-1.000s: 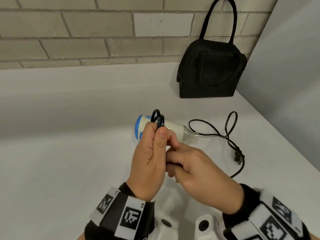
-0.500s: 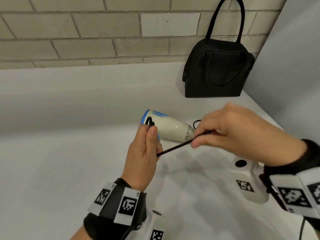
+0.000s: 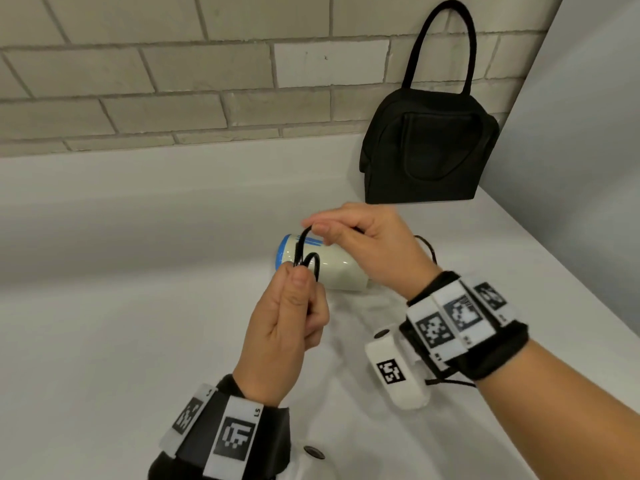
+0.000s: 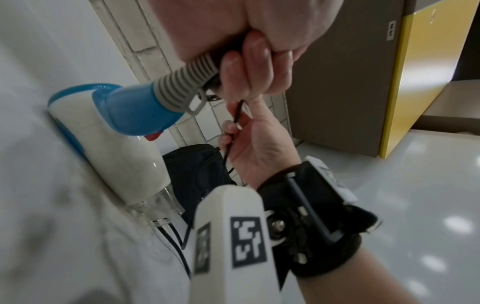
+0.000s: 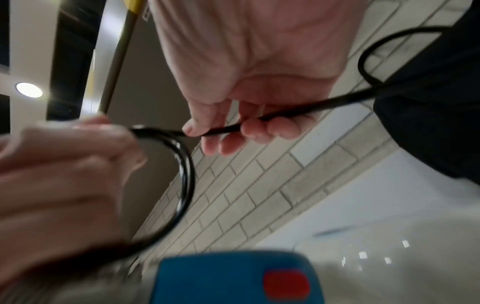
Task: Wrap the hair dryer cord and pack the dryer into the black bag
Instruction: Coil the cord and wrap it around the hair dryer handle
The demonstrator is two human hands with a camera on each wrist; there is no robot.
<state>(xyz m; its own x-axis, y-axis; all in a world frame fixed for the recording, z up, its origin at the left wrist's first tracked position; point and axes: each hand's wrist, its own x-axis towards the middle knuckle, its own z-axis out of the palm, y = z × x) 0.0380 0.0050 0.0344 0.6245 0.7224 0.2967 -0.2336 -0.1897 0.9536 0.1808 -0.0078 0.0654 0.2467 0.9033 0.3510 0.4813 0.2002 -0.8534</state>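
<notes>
The white and blue hair dryer [image 3: 329, 268] lies on its side on the white counter [image 3: 131, 341]. My left hand [image 3: 304, 282] grips coiled loops of its black cord [image 3: 313, 263] together with the grey ribbed end [image 4: 187, 82] of the blue handle. Just above, my right hand [image 3: 318, 228] pinches the cord [image 5: 221, 129] between thumb and fingers and holds it over the loops. The rest of the cord [image 3: 427, 245] trails behind that hand; its plug is hidden. The black bag [image 3: 429, 147] stands upright at the back right, closed as far as I can see.
A brick wall [image 3: 173, 81] runs behind a raised white ledge [image 3: 173, 188]. A grey side wall [image 3: 588, 150] bounds the counter on the right, next to the bag. In the left wrist view a brown and yellow cabinet [image 4: 363, 82] stands off the counter.
My right hand pulled the cord out taut to the right, then carried it up and left over my left hand, laying another loop. The left hand stayed put.
</notes>
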